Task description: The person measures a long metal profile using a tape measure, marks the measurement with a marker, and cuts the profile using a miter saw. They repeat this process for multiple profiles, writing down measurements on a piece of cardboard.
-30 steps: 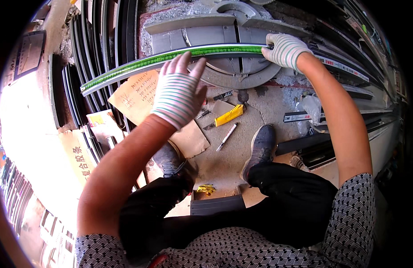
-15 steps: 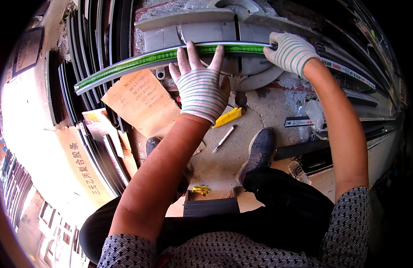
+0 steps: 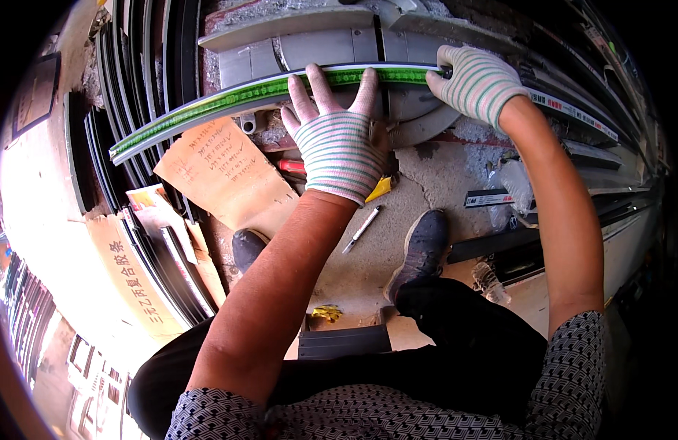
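A long, narrow grey profile strip [image 3: 189,122] lies crosswise over a metal machine bed [image 3: 321,50]. Along it runs a green tape measure blade [image 3: 262,91] with dark markings. My left hand [image 3: 337,150], in a white glove with green stripes, rests on the blade and strip, fingers spread. At the right end, my right hand [image 3: 477,84], gloved alike, is closed around the tape measure's end; a small dark part shows at its fingertips, and the glove hides the rest.
Brown cardboard with handwriting [image 3: 225,172] lies below the strip. A white pen [image 3: 362,229], a yellow object [image 3: 381,189] and a red-handled item [image 3: 291,166] are on the floor. Dark profiles [image 3: 152,70] stand in bundles at left; more lie right [image 3: 573,114]. My shoes [image 3: 425,242] are below.
My left hand sits slightly further right, covering more of the yellow object, and the red item shows more. My right hand keeps its hold. The whole view has shifted a little.
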A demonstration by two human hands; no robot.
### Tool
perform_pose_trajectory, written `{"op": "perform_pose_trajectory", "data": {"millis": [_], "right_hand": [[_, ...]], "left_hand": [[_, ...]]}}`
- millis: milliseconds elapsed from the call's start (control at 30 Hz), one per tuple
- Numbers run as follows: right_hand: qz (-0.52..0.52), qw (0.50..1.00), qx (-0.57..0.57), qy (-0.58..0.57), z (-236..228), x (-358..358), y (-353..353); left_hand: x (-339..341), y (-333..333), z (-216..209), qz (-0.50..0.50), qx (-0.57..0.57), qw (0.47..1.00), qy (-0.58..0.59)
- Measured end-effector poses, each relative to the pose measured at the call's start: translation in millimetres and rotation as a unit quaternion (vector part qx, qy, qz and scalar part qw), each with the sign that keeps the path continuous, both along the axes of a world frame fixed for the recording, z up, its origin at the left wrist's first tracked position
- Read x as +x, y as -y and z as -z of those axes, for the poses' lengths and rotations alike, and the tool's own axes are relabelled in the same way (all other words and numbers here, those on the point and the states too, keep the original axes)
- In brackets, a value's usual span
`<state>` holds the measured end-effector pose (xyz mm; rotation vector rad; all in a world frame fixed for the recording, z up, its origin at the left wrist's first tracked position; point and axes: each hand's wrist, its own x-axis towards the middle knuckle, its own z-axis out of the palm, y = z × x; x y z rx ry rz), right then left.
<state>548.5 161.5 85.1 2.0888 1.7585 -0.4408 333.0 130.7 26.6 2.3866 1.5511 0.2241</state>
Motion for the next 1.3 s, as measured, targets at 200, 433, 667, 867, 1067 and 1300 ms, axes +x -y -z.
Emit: {"op": "perform_pose_trajectory", "data": {"millis": [200,433,667,867,1067,1300], "right_hand": [[0.002,1.0,-0.003,0.014,-1.9,-3.3,0.9],[0.013,1.0,0.025,-0.011,3.2,0.1,4.6],[0.001,0.999,0.042,0.019,2.7,-2.4,9.5],[0.019,0.997,0.065,0.02,0.7,-5.6,17.6],[0.006,0.99,0.144,0.008,-0.7,1.3,35.9],[-0.15,0.89,0.427,-0.061,-11.9,14.1,72.6]], "left_hand": [[-0.3,1.7,3.2,0.003,0.002,1.0,0.006],[-1.6,2.0,6.4,0.009,0.012,1.0,0.021],[-0.5,2.0,4.5,0.008,-0.001,1.0,0.01],[0.5,1.8,3.4,0.008,-0.007,1.0,0.005],[-1.4,2.8,5.3,0.015,0.011,1.0,0.021],[-1.3,3.6,4.0,0.011,0.016,1.0,-0.005]]}}
